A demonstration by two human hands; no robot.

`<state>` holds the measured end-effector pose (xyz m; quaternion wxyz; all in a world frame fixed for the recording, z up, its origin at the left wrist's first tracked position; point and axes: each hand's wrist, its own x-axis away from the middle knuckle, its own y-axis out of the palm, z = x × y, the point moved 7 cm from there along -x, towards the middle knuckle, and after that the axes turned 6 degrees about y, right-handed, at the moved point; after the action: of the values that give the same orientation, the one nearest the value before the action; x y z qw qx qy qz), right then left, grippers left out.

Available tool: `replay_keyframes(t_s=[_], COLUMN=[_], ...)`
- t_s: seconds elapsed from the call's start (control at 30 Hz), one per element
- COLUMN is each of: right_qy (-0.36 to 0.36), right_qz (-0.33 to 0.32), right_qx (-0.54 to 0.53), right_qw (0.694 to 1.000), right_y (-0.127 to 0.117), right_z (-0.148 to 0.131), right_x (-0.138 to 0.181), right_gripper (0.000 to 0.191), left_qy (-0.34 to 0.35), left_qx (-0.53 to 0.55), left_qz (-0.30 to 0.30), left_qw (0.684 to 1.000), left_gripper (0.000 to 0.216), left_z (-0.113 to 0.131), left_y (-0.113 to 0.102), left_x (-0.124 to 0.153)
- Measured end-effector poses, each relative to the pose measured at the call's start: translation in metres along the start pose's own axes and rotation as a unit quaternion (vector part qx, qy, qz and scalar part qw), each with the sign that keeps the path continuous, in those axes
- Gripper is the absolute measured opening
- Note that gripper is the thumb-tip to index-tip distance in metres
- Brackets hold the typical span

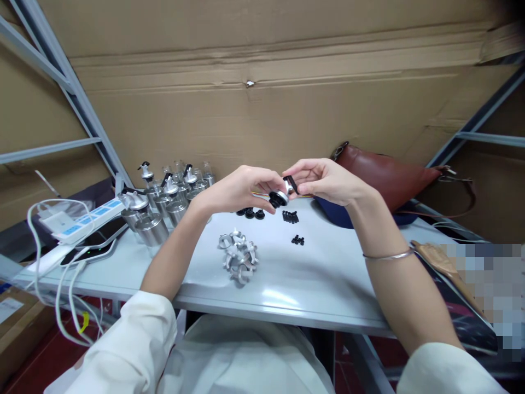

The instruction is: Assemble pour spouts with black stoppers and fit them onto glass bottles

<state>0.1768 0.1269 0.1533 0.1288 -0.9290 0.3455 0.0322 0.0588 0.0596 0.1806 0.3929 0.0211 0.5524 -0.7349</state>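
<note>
Between my two hands, above the far middle of the table, is a silver pourer cap (280, 198) with a ribbed black stopper, tilted to the lower left. My left hand (256, 185) grips it by the rim with thumb and fingers. My right hand (315, 178) pinches the small black lever (291, 184) at its spout end. Below, a pile of loose silver pourer caps (238, 256) lies on the table. Round black stoppers (259, 214) sit just past my left hand. Two groups of small black parts, the longer ones (290, 217) and the shorter ones (298, 240), lie nearby.
Several glass-and-steel bottles (151, 230), some with pourer caps fitted, stand at the left. A white power strip (92, 219) with cables lies beyond them. A brown leather bag (381, 175) rests at the back right. Cardboard (262, 120) walls the back of the table (328, 273).
</note>
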Motion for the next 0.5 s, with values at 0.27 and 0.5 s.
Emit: replay_keyframes(t_s=[0.27,0.5], right_qy=[-0.029,-0.046], right_qz=[0.012,-0.008], right_qx=[-0.016,-0.031], right_qw=[0.999,0.998], right_y=[0.0012,-0.0014], right_z=[-0.0039,0.0004], right_x=[-0.0017,-0.0051], right_gripper=[0.041,0.036], left_qy=[0.002,0.005], left_qx=[0.014,0.051], left_qz=[0.001,-0.002], left_qw=[1.0,0.999], left_gripper=[0.027,0.029], left_z=[0.0029,0.0038], left_y=[-0.0015,-0.001], left_x=[0.0012,0.0018])
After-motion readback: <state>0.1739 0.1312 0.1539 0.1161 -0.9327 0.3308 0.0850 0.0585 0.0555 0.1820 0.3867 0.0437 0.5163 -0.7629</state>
